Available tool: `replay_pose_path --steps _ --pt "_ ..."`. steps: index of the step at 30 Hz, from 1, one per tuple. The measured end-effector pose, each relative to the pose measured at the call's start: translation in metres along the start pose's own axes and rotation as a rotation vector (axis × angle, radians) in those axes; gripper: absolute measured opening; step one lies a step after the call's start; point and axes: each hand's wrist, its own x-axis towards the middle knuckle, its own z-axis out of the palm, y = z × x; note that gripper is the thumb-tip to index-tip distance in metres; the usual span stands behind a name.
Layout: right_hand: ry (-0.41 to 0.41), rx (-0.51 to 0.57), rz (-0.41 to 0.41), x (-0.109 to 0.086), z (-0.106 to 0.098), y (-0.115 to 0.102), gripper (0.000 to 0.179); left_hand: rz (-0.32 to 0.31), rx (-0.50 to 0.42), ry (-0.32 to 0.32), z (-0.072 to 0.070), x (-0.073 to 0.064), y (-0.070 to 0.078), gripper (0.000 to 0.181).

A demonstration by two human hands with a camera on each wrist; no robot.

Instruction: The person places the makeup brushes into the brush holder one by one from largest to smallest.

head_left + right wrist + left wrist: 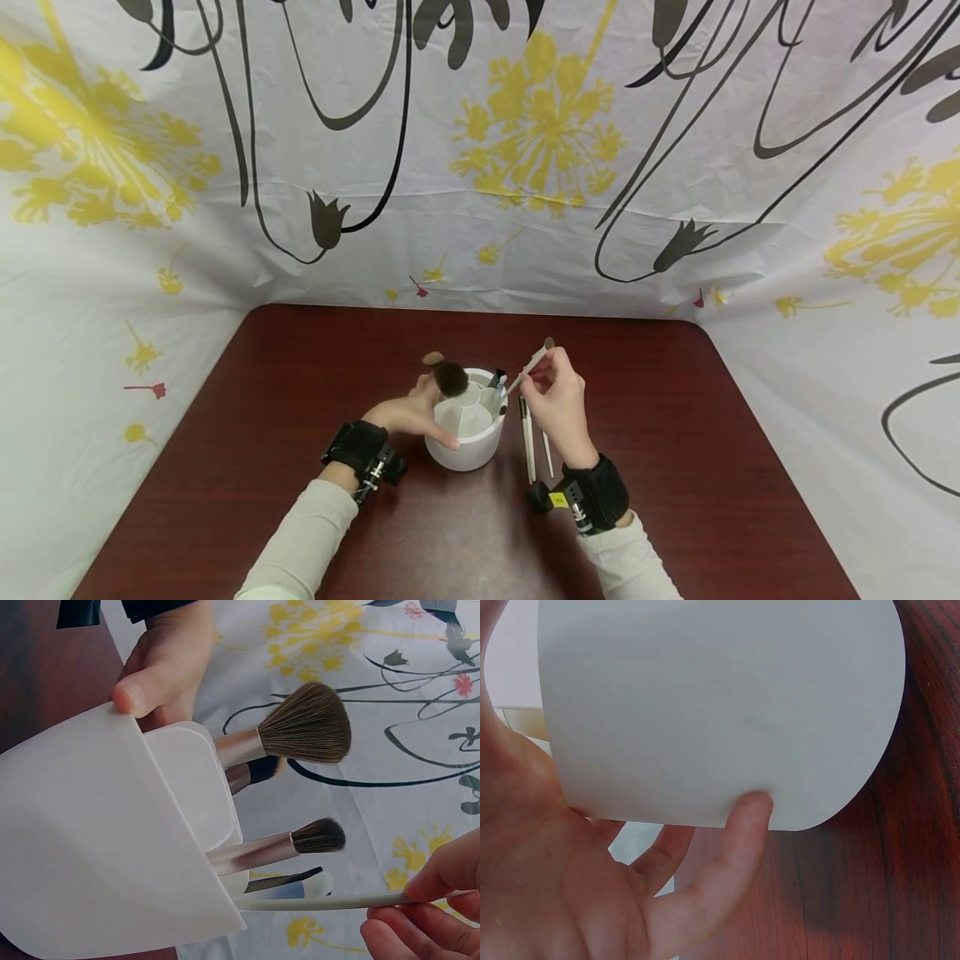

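A round white makeup brush holder [465, 454] with inner dividers stands on the table. My left hand [411, 412] grips its left side, the thumb [748, 825] pressed on the outer wall. Several makeup brushes stand in it, among them a large fluffy brush [307, 727] and a smaller dark-bristled brush [319, 836]. At the holder's right side, my right hand [557, 404] pinches a slim pale makeup brush [322, 902]. This brush slants, its lower end at the holder's rim and its brownish tip [549, 342] above my fingers. How deep the lower end sits is hidden.
Several slim pale brushes [529, 446] lie on the dark red-brown table [660, 400] right of the holder, partly under my right hand and wrist. A white cloth [420, 167] with yellow flowers and dark stems hangs behind the table's far edge.
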Motion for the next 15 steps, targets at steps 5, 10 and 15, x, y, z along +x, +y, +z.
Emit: replay_pose_path --steps 5,10,15 --pt "-0.010 -0.015 -0.009 -0.0011 0.0020 0.0028 0.022 0.010 0.002 0.003 0.0004 0.0009 -0.0016 0.113" --pt "-0.026 -0.033 -0.004 -0.0028 0.0034 0.0052 0.022 0.012 -0.005 -0.004 0.0006 0.0003 -0.0009 0.113" --pt "-0.038 -0.038 -0.011 -0.0041 0.0039 0.0060 0.022 0.011 -0.005 -0.008 -0.0001 0.0002 -0.0003 0.113"
